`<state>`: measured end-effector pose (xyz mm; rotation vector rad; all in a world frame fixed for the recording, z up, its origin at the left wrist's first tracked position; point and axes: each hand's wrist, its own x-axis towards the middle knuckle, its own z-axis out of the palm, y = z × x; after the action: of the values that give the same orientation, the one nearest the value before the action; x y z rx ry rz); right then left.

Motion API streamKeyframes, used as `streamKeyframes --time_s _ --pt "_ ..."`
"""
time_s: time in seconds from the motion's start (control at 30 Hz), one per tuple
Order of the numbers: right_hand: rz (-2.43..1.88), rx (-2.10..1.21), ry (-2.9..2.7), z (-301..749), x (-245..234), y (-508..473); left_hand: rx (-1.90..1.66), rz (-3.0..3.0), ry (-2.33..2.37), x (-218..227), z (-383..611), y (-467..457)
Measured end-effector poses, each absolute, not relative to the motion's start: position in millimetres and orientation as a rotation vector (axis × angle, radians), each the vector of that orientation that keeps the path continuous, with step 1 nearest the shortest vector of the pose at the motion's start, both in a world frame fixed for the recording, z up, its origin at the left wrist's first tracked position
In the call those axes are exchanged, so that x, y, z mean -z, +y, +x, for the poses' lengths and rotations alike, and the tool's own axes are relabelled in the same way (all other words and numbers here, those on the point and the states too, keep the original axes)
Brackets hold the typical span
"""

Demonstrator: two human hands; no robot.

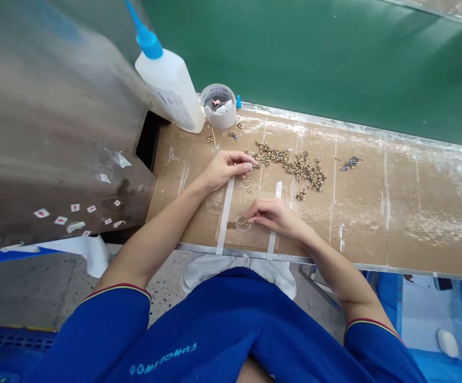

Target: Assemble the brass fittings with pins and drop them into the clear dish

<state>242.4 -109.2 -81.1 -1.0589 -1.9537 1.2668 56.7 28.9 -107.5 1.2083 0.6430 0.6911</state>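
My left hand (228, 169) is closed in a pinch at the left end of a heap of small brass-coloured metal parts (290, 164). A small metal part seems to sit between its fingertips, mostly hidden. Nearer to me, my right hand (273, 215) pinches a thin stick (246, 222). The stick's tip is at a small round clear dish (242, 225), which lies between two strips of white tape (225, 215) on the cardboard-covered bench (359, 213).
A white bottle with a blue nozzle (171, 88) stands at the back left, beside a tape roll (219, 114) holding scraps. Another thin stick (214, 137) lies near it. A small bluish cluster of parts (351, 163) is to the right. A metal wall (75, 133) borders the left; a green surface (314, 64) lies beyond.
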Motion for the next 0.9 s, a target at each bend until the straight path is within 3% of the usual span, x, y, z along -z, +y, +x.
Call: streamKeyframes --time_s 0.17,0.37,0.5,0.9 --pt "-0.960 -1.145 -2.054 244.2 83.8 -109.1 -0.686 1.309 0.613 101.8 56.7 26.0" --pt "-0.836 -0.526 -2.205 227.8 86.7 -112.4 -0.617 1.361 0.634 103.2 58.7 22.4" --pt "-0.885 -0.319 -2.335 227.6 83.9 -111.1 -0.600 1.349 0.657 104.2 60.8 19.7" --pt "-0.990 -0.875 -2.142 232.4 79.5 -108.3 -0.559 1.486 0.700 102.8 63.0 14.8"
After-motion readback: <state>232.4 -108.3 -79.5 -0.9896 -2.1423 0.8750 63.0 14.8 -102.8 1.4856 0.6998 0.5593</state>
